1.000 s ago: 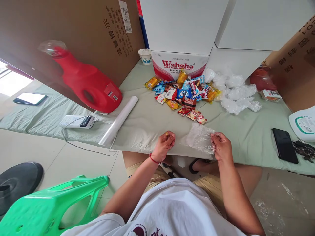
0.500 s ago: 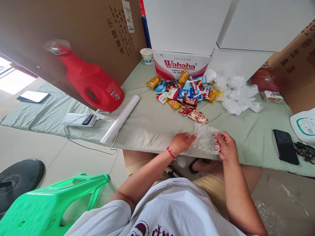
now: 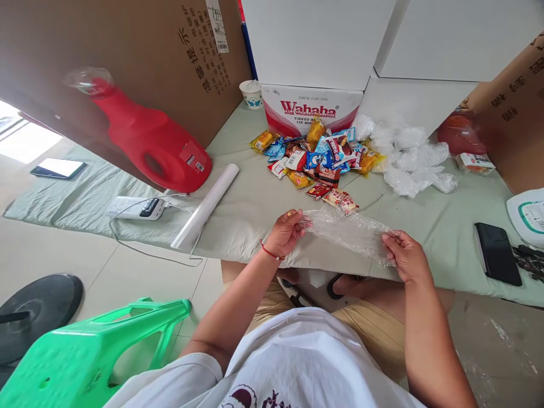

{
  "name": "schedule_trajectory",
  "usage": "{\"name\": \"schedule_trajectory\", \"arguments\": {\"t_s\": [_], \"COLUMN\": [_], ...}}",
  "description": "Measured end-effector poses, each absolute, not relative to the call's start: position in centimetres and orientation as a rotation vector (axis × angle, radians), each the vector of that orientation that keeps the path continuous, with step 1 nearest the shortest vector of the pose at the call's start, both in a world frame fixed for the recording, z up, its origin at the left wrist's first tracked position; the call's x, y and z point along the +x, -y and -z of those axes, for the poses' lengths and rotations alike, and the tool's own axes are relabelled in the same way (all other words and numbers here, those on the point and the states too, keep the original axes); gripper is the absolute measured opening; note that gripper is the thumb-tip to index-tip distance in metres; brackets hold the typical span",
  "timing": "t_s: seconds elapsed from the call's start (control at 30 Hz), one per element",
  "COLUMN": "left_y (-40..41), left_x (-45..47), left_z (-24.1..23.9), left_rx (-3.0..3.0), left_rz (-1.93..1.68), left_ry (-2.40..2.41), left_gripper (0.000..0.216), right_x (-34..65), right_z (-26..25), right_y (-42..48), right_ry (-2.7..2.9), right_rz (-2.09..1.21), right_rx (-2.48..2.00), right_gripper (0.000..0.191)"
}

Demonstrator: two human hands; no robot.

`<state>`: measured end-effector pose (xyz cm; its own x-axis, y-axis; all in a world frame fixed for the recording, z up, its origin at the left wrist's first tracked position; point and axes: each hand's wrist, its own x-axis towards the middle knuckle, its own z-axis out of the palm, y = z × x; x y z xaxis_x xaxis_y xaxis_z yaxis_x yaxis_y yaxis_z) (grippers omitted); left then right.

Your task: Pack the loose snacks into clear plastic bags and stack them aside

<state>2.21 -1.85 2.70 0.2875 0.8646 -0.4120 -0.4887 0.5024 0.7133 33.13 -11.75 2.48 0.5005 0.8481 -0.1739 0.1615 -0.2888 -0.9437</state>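
A crinkled sheet of clear plastic film [image 3: 346, 233] stretches between my hands, just above the front edge of the cloth-covered table. Its left end is pinched in my left hand [image 3: 287, 232], which wears a red string bracelet and a ring. My right hand [image 3: 404, 254] grips the other end between thumb and fingers. Right behind the film lie small cream-and-red snack packets [image 3: 341, 199]. They border a heap of wrapped snacks [image 3: 325, 156] in blue, yellow, red and brown. To the right of this heap rests a pile of clear film bundles [image 3: 410, 158].
A white film roll [image 3: 207, 205], a power bank [image 3: 136, 208] with a cable and a red jug [image 3: 157, 141] are on the left. A Wahaha carton [image 3: 312, 107] stands behind the snacks. At right lies a black phone [image 3: 497, 253]. A green stool [image 3: 76, 345] stands at lower left.
My hands have moved apart, the left one leftward and the right one slightly rightward. The film between them has gone from bunched to spread out wide.
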Motion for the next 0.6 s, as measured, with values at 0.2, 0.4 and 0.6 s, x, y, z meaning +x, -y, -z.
{"name": "schedule_trajectory", "arguments": {"t_s": [0.2,0.4,0.6], "left_y": [2.8,4.6,5.9], "left_x": [4.3,5.9,4.8], "left_z": [-3.8,-6.2,-5.9], "left_rx": [0.588,0.804,0.866], "left_rz": [-0.941,-0.926,-1.095], "left_ry": [-0.862,-0.856,-0.996], "left_gripper": [0.052,0.047,0.044], "right_x": [29.3,23.0,22.4], "right_z": [-5.6,-4.7,-2.9], "right_y": [11.1,8.6,8.8], "right_ry": [1.585,2.041,1.448], "right_rz": [0.106,-0.016,-0.38], "right_rx": [-1.626,-1.438,-1.456], "right_gripper": [0.022,0.023,0.021]}}
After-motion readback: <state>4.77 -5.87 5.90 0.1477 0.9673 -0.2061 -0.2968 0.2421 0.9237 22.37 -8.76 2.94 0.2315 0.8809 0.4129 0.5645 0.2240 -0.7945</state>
